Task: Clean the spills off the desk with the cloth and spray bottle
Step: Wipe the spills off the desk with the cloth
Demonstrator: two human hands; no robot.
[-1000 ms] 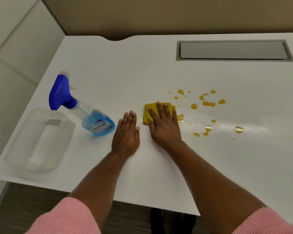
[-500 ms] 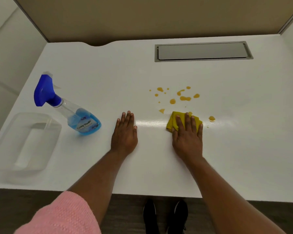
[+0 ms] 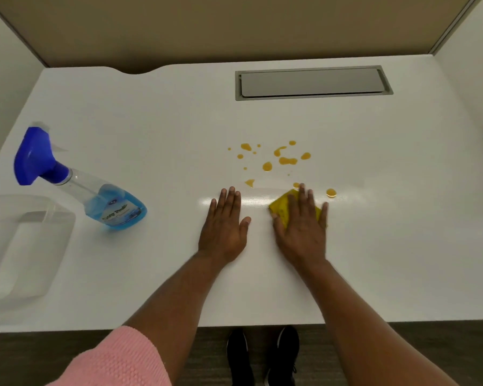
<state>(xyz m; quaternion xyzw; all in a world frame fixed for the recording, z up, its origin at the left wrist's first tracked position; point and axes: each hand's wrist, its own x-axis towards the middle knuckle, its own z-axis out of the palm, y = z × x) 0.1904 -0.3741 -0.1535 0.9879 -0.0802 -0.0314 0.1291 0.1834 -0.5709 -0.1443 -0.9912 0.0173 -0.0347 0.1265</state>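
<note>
The right hand (image 3: 300,229) lies flat with its fingers spread, pressing down on the folded yellow cloth (image 3: 280,208) on the white desk (image 3: 151,112). Most of the orange spill drops (image 3: 286,160) sit at 12 o'clock from those fingertips, close by, and one drop (image 3: 331,193) sits at 2 o'clock. So I think the cloth must slide away from the body next. The left hand (image 3: 225,227) rests flat and open, holding nothing. The clear spray bottle with blue liquid (image 3: 95,196) lies on its side at 9 o'clock, nearer the left hand.

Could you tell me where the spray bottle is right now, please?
In the head view, the spray bottle stands untouched on the desk's left side, beside the clear plastic tub and left of the left hand.
</note>
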